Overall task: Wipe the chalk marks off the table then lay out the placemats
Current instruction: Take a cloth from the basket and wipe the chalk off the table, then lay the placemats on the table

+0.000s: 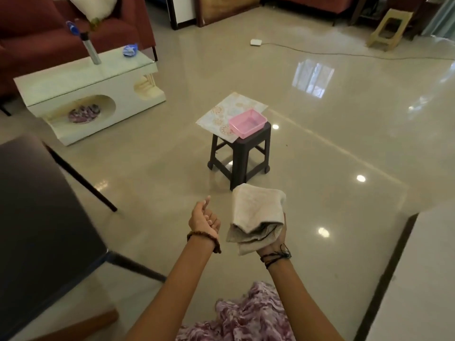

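Observation:
A folded beige cloth (256,212) hangs over my right hand (277,238), which grips it from below at waist height. My left hand (204,219) is beside it, loosely curled and holding nothing. Ahead on the floor stands a dark plastic stool (242,153). On it lie patterned placemats (221,112) that overhang the left side, and a pink plastic tub (247,123) rests on top of them. The dark table (37,217) fills the left edge of the view; no chalk marks show on the part I can see.
A white glass-topped coffee table (83,87) stands at the back left with a steel bottle (92,50) and a blue wrapper (130,50). A red sofa (37,33) is behind it. A cable (344,54) crosses the glossy floor. A white counter (423,279) is at the right.

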